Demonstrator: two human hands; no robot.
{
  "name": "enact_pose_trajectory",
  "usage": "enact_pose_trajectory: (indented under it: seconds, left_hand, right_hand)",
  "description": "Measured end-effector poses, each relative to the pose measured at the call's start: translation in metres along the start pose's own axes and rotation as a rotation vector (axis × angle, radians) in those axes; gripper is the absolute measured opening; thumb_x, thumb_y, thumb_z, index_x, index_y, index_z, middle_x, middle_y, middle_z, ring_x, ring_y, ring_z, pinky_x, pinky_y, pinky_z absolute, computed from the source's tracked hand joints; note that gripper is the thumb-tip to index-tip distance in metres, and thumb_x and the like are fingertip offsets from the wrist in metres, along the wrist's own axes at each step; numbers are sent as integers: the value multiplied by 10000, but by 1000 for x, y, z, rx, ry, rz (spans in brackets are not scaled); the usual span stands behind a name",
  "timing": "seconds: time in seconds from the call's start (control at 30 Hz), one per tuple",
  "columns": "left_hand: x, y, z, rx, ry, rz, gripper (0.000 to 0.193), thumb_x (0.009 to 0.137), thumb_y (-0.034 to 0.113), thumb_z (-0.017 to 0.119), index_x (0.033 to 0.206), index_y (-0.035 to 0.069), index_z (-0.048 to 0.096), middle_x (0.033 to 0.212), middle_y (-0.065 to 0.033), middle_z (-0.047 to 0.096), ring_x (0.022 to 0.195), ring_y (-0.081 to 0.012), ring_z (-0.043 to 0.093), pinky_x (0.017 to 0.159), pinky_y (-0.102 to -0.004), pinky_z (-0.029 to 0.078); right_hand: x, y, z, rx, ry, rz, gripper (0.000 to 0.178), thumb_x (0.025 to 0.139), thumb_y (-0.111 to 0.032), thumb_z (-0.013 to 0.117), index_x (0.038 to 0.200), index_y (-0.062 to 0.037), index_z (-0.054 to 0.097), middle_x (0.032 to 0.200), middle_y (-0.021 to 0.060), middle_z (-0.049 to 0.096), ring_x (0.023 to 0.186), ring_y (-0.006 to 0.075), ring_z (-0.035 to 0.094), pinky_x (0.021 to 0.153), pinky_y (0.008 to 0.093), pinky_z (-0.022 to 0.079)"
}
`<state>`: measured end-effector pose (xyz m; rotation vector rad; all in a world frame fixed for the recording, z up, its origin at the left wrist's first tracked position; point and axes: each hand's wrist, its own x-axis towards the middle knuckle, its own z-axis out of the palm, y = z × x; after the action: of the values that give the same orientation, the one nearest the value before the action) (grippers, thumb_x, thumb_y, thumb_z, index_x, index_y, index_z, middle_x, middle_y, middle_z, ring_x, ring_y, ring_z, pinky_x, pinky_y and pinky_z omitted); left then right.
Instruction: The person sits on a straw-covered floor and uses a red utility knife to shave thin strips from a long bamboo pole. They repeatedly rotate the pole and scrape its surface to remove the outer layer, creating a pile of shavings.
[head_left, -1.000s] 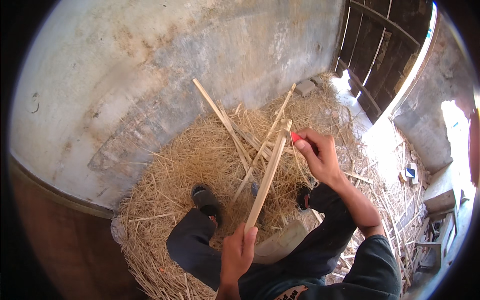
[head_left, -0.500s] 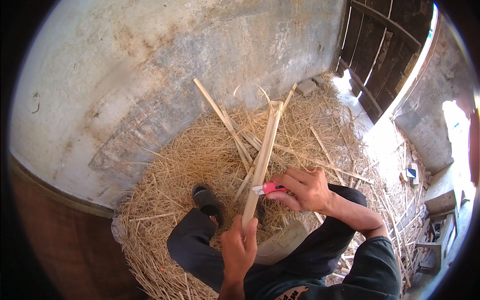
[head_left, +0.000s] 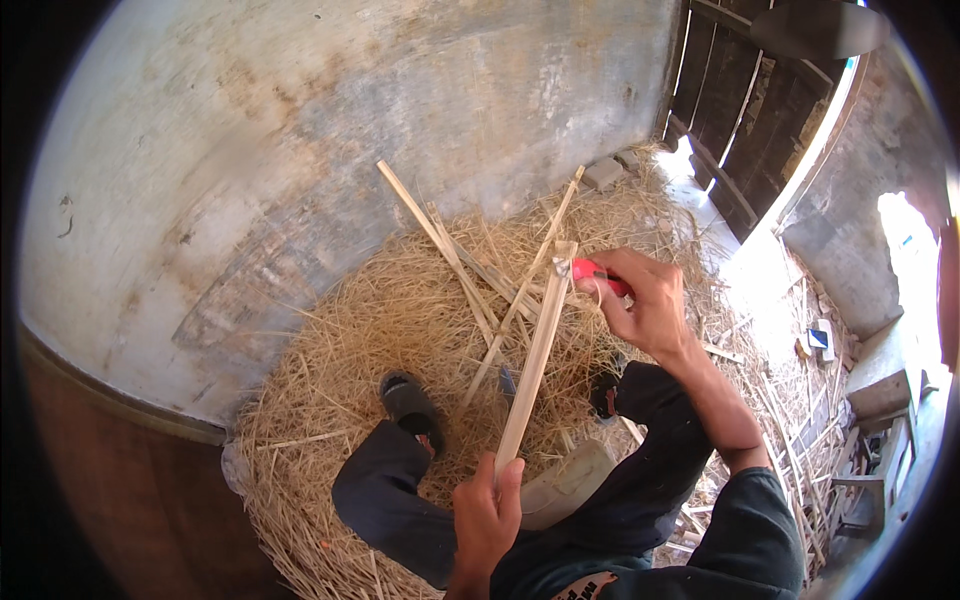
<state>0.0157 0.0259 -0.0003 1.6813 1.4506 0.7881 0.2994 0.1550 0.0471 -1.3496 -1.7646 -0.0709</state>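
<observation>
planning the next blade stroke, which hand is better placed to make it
Probably the right hand: it holds the red cutter, blade at the far end of the pale strip. The left hand is occupied, gripping the strip's near end.

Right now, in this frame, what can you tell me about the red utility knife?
The slim red utility knife, apparently plastic-bodied with a dark patch on its side, is pinched between thumb and fingers of the bare right hand, which partly covers it. Its short, greyish, metal-looking blade end points left, at the far end of the long pale wooden strip; exact edge contact is too small to tell.
</observation>
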Motion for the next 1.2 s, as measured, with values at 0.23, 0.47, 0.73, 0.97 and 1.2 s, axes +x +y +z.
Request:
enact_pose_trajectory:
  seconds: [0.23,0.47,0.73,0.97,1.2]
  left_hand:
    - [4,-14,-6,-135,-83,-34,350,1124,298,585,962,-9,631,585,-149,523,477,-249,544,499,-400,388]
    - [15,-8,-6,-161,-28,-41,349,1137,293,557,994,-14,645,594,-123,522,499,-201,530,513,-394,387]
    - [17,0,-8,-107,32,-26,355,1143,296,547,990,-10,640,589,-143,502,481,-237,523,502,-407,379]
    - [18,-5,-7,-108,23,-12,371,1146,304,537,973,-11,627,586,-151,494,477,-255,511,501,-418,373]
    - [9,-6,-6,-118,-7,-46,387,1144,327,532,955,1,622,593,-152,504,491,-256,531,511,-417,384]
  right_hand:
    - [-9,9,5,782,-283,419,328,1069,-314,681,1036,4,754,768,92,666,605,157,583,571,337,463]
    - [-31,-31,16,304,-219,-195,228,984,-306,773,1073,-96,786,801,55,722,642,245,706,563,374,546]
    - [-46,-46,23,103,-194,-277,270,933,-377,819,1065,-147,768,775,14,671,556,243,675,488,364,514]
    - [-43,-45,22,74,-163,-264,245,936,-377,816,1073,-176,788,775,7,675,553,231,671,480,357,507]
    - [-25,-29,17,26,-85,-182,239,951,-351,810,1087,-154,802,766,29,694,555,209,669,493,346,514]
